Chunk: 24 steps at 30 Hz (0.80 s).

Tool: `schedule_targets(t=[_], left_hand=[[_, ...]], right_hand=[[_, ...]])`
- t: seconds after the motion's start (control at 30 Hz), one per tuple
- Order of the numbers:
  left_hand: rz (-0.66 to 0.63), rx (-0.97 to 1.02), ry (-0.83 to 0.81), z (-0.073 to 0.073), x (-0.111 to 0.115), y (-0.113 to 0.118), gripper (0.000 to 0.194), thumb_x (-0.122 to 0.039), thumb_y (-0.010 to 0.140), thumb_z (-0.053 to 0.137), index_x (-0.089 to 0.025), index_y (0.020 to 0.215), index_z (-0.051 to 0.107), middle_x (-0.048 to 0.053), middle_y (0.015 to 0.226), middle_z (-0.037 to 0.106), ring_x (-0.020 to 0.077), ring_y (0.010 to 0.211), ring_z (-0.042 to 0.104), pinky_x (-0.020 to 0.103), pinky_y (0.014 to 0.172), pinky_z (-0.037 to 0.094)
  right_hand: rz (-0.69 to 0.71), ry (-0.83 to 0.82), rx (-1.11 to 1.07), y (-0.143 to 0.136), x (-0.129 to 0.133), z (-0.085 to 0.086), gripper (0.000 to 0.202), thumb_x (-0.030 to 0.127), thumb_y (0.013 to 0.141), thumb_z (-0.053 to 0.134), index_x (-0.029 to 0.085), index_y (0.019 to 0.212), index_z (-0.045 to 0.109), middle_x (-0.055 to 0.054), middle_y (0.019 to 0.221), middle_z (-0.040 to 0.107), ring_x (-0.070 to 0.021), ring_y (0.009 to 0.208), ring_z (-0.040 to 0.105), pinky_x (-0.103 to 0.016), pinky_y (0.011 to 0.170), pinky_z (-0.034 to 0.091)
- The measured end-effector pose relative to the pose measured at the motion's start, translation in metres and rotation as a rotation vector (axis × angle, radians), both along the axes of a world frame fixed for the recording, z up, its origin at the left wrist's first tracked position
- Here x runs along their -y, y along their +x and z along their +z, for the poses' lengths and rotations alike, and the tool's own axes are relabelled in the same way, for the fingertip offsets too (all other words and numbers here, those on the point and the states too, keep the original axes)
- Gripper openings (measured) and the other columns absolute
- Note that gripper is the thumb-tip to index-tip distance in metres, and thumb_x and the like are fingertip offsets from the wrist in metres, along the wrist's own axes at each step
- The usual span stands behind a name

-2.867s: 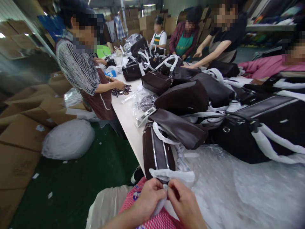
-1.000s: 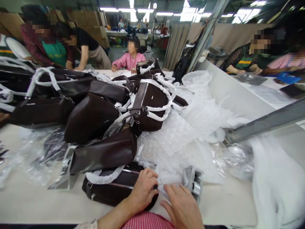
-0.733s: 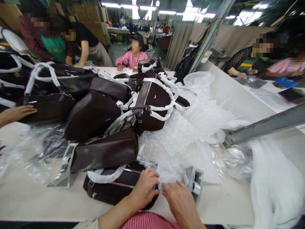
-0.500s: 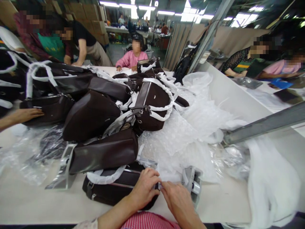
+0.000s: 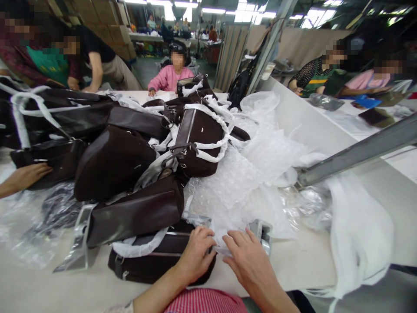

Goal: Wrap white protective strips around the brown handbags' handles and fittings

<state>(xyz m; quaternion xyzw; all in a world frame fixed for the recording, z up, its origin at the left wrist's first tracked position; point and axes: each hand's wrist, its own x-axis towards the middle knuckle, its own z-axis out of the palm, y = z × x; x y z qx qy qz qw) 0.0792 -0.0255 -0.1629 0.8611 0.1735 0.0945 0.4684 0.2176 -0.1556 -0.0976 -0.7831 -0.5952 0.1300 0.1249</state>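
Observation:
A dark brown handbag (image 5: 146, 265) with a white-wrapped handle lies at the table's front edge. My left hand (image 5: 197, 252) rests on its right end, fingers curled around something I cannot make out. Just right of it, my right hand (image 5: 246, 256) is spread over the clear wrap beside the bag, its fingers apart. Behind my right hand stands a tape dispenser (image 5: 265, 230), partly covered. Another brown bag (image 5: 137, 213) lies right behind the front one.
More brown bags (image 5: 114, 161) are heaped at the left, where another person's hand (image 5: 28, 178) touches one. Bubble wrap (image 5: 247, 169) spreads across the middle. A metal post (image 5: 358, 152) slants in from the right, above white foam sheets (image 5: 358, 230). Several people work around.
My right hand has opened and moved apart from my left hand, toward the right. The view has shifted slightly, so the bags appear farther left.

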Motion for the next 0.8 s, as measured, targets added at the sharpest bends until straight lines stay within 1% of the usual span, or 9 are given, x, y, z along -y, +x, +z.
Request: schedule_targets(t=[0.03,0.13,0.2,0.27,0.33,0.4,0.5,0.7,0.8], left_hand=[[0.009,0.003,-0.015,0.000,-0.001,0.001,0.018,-0.004,0.079,0.058,-0.018,0.087,0.065,0.007,0.115,0.061,0.0240,0.111,0.049,0.039,0.099,0.037],[0.042,0.009,-0.080,0.001,-0.005,0.006,0.014,-0.007,0.081,0.058,-0.018,0.085,0.066,0.008,0.112,0.061,0.0238,0.110,0.050,0.039,0.099,0.038],[0.061,0.007,-0.125,0.001,-0.008,0.008,0.013,-0.009,0.081,0.058,-0.018,0.083,0.066,0.008,0.111,0.060,0.0239,0.109,0.051,0.039,0.099,0.038],[0.066,0.002,-0.154,0.002,-0.011,0.010,0.013,-0.009,0.081,0.058,-0.018,0.082,0.066,0.008,0.110,0.060,0.0242,0.110,0.051,0.039,0.099,0.039],[0.057,-0.009,-0.171,0.002,-0.013,0.011,0.014,-0.008,0.081,0.057,-0.019,0.082,0.066,0.008,0.110,0.060,0.0243,0.110,0.051,0.039,0.100,0.039],[0.046,-0.017,-0.188,0.001,-0.015,0.012,0.015,-0.008,0.081,0.057,-0.019,0.083,0.067,0.008,0.110,0.060,0.0241,0.110,0.052,0.039,0.100,0.039],[0.052,-0.018,-0.206,-0.003,-0.018,0.014,0.013,-0.011,0.082,0.058,-0.019,0.085,0.067,0.009,0.111,0.060,0.0245,0.111,0.053,0.039,0.100,0.039],[0.040,0.002,-0.191,-0.012,-0.024,0.018,0.005,-0.016,0.083,0.060,-0.020,0.081,0.062,0.009,0.111,0.061,0.0257,0.111,0.054,0.041,0.099,0.040],[0.039,0.020,-0.159,-0.013,-0.026,0.018,0.017,-0.009,0.076,0.061,-0.020,0.088,0.061,0.010,0.115,0.059,0.0260,0.115,0.053,0.042,0.102,0.040]], right_hand=[[-0.031,0.026,-0.116,-0.004,0.006,0.006,0.015,0.025,0.091,0.057,0.023,0.103,0.066,-0.009,0.104,0.070,-0.0267,0.094,0.065,-0.041,0.087,0.047],[-0.125,-0.024,-0.642,-0.026,0.028,0.001,0.029,0.037,0.094,0.050,0.023,0.076,0.068,-0.002,0.071,0.067,-0.0167,0.065,0.061,-0.026,0.062,0.047],[-0.351,-0.002,-0.930,-0.040,0.034,-0.023,0.026,0.045,0.086,0.058,0.022,0.083,0.071,0.000,0.068,0.066,-0.0153,0.056,0.059,-0.025,0.053,0.046],[-0.691,0.139,-1.096,-0.050,0.028,-0.052,0.040,0.054,0.078,0.064,0.021,0.100,0.070,-0.002,0.076,0.068,-0.0170,0.056,0.060,-0.027,0.050,0.048],[-0.883,0.288,-1.173,-0.053,0.014,-0.078,0.049,0.060,0.069,0.072,0.018,0.095,0.071,-0.004,0.073,0.068,-0.0193,0.058,0.061,-0.031,0.053,0.052],[-0.937,0.417,-1.246,-0.052,-0.004,-0.094,0.049,0.060,0.060,0.079,0.017,0.084,0.072,-0.007,0.077,0.072,-0.0220,0.066,0.064,-0.033,0.059,0.055],[-0.994,0.534,-1.367,-0.051,-0.022,-0.104,0.052,0.060,0.055,0.083,0.016,0.083,0.073,-0.011,0.091,0.075,-0.0243,0.076,0.066,-0.034,0.063,0.057],[-1.049,0.604,-1.362,-0.055,-0.037,-0.115,0.046,0.057,0.059,0.083,0.016,0.080,0.073,-0.003,0.071,0.072,-0.0174,0.064,0.060,-0.026,0.055,0.050],[-1.069,0.647,-1.366,-0.055,-0.041,-0.120,0.044,0.055,0.059,0.084,0.017,0.077,0.073,-0.001,0.066,0.069,-0.0162,0.062,0.058,-0.026,0.058,0.050]])
